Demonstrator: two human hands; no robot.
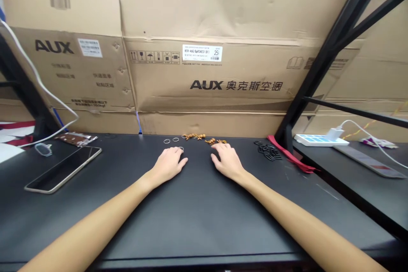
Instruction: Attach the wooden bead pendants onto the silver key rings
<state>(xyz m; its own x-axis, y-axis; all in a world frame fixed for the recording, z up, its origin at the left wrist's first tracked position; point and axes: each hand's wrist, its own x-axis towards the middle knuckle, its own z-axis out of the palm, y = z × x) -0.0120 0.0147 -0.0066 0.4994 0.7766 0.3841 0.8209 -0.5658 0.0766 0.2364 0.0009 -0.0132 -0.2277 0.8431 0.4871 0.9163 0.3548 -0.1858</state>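
Left hand (168,163) and right hand (227,161) lie open and palm down on a long matte-black table (197,221), fingers lightly curled, gripping nothing; behind the table stand large tan cardboard boxes (204,72) printed with black AUX lettering, and a black metal shelf frame (328,51) rises on the right; past it, a white power strip (318,140) sits on a separate dark surface; at the table's left lies a slim black smartphone (62,169) with a pale gold edge, angled and well apart from the left hand; on the right, a flat red strip (288,153) trails across the table, just beside a loose heap of small black rings (267,151); along the table's back edge, ahead of the hands, lie two small clusters of twisted golden-brown pieces (194,136), one beyond the gap between the hands and the other just past the right hand, too small to tell exactly what they are; two thin silver metal rings (171,140) lie flat just ahead of the left hand; a third thin silver ring (181,148) sits at its fingertips (176,152), touching them.
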